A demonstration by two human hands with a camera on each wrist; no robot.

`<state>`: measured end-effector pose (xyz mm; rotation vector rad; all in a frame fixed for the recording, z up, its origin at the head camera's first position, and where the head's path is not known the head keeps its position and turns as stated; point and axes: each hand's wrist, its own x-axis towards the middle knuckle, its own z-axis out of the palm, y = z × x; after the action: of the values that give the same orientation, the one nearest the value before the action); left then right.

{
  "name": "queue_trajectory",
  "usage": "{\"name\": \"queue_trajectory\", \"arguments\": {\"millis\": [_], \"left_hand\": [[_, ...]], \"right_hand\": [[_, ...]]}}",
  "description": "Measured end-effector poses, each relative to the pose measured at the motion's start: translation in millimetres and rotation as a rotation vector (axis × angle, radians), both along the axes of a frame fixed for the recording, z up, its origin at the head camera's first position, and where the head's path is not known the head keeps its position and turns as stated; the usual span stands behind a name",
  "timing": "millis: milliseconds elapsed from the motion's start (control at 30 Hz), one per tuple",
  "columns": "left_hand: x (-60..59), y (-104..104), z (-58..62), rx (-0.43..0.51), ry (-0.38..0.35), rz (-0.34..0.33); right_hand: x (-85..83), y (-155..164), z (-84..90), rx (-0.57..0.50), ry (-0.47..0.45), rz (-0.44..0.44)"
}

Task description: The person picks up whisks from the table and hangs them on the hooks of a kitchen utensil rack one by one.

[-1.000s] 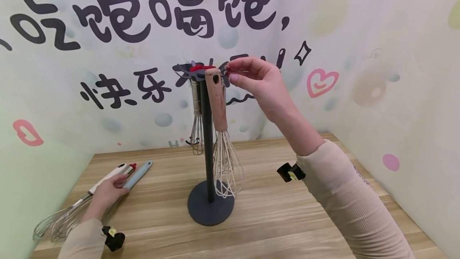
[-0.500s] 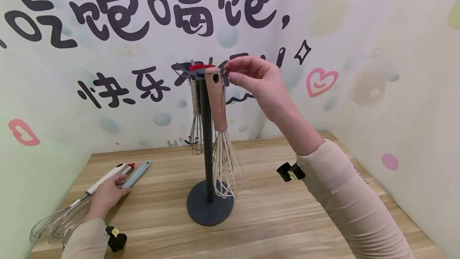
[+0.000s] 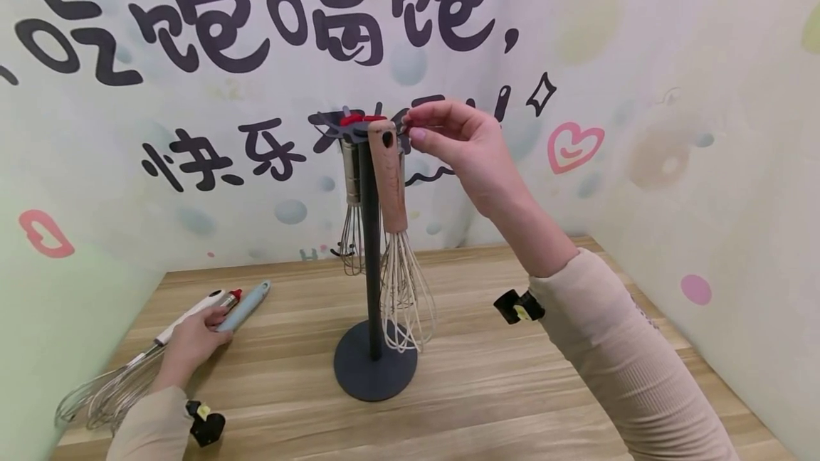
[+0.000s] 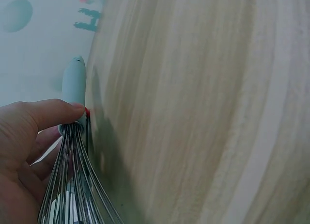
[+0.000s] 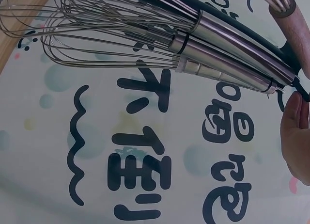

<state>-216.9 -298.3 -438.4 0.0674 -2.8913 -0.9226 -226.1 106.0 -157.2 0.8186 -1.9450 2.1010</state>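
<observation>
Clearly, what matters most is the slant of the blue whisk [image 3: 246, 306] against the upright stand [image 3: 371, 283]. The whisk is in the left hand [image 3: 192, 340], low at the left of the worktop [image 3: 512, 375]; thumb and fingers pinch it on either side of the handle's lower end, just where the wires begin, so that grip is narrow and full. Its long axis runs from the wires, at the near left under the wrist, out past the fingertips to the handle's end, which points away and to the right. The left wrist view is dim, and I cannot tell whether the wires touch the wood. The left hand is the one at the whisk; the right hand [image 3: 470, 144] is well apart, high on the stand's far side, its thumb and fingers closed on a hook [image 5: 301, 89]. The wooden-handled whisk [image 3: 389, 183] hangs at the front, handle up, just beside those fingertips. For moving, a white-handled whisk [image 3: 186, 319] and a red-tipped whisk [image 3: 230, 299] crowd the left side, towards the worktop's left edge, and the wall [image 3: 442, 77] stands behind; the open room, I judge, is rightward, across the wood to the stand's base, and upward.
</observation>
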Motion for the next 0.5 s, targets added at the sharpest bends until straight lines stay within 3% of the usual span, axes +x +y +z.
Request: {"name": "queue_trajectory", "arguments": {"millis": [500], "left_hand": [[-3.8, -4.9, 12.6, 0.09, -0.083, 0.006]], "right_hand": [[-0.7, -1.3, -0.4, -0.002, -0.001, 0.002]]}}
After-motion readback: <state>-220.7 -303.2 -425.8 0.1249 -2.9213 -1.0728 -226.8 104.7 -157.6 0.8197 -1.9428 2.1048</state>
